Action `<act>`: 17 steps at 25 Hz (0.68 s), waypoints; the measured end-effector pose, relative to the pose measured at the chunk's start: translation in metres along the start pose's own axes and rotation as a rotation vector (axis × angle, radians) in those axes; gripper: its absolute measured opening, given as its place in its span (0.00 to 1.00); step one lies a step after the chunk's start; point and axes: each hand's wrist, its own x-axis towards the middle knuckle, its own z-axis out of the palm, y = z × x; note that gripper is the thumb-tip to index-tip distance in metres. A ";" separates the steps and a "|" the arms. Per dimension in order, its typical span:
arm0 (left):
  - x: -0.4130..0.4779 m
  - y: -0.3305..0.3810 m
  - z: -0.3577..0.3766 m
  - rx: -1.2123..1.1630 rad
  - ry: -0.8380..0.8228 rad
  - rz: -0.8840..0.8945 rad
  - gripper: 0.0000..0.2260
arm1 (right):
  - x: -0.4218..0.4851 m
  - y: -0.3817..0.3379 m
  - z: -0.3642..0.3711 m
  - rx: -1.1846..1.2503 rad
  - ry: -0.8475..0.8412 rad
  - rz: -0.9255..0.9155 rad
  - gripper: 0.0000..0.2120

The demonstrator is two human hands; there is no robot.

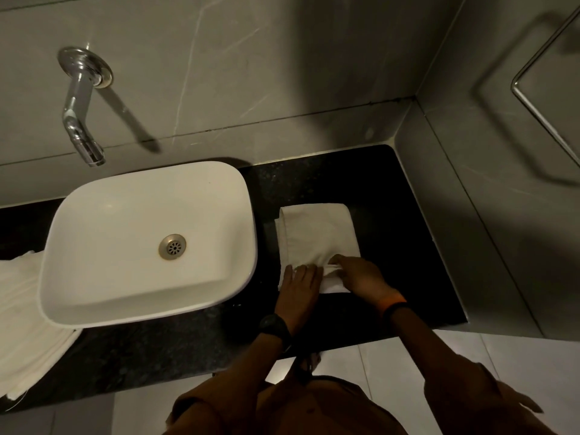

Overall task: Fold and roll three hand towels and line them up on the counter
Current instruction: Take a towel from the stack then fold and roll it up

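A white hand towel (317, 233) lies folded into a long strip on the black counter (392, 246), to the right of the basin. Both hands rest on its near end. My left hand (299, 287) presses flat on the near left corner, fingers together. My right hand (361, 277) pinches the near edge, which is turned up into a small fold or the start of a roll. The far end of the strip curls over slightly. More white towels (22, 324) lie in a pile on the counter left of the basin.
A white rectangular basin (94, 221) sits on the counter with a chrome wall tap (78, 120) above it. Grey tiled walls close the back and the right side. A metal rail (539, 98) hangs on the right wall. The counter's front edge is near my body.
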 end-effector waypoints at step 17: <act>0.046 -0.015 -0.034 -0.435 -0.305 -0.192 0.20 | -0.020 -0.011 0.035 -0.396 0.186 -0.193 0.35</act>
